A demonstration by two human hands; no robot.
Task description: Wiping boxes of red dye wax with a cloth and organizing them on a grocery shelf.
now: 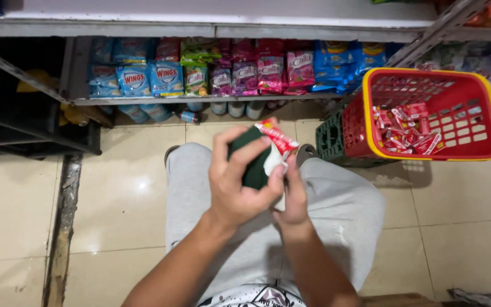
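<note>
A dark green cloth [255, 165] sits over my lap, my left hand [240, 182] clamped round it to steady it. My right hand [294, 196] pinches a red-and-white pack [277, 138] against it. More such packs fill the red basket [487, 150] nearby; blue, green and pink sachets [245, 74] line the low shelf [200, 100].

The person wears light grey trousers [336, 216] — a white shirt [257, 297] with dark print shows at the frame's bottom — with bare forearms.
</note>
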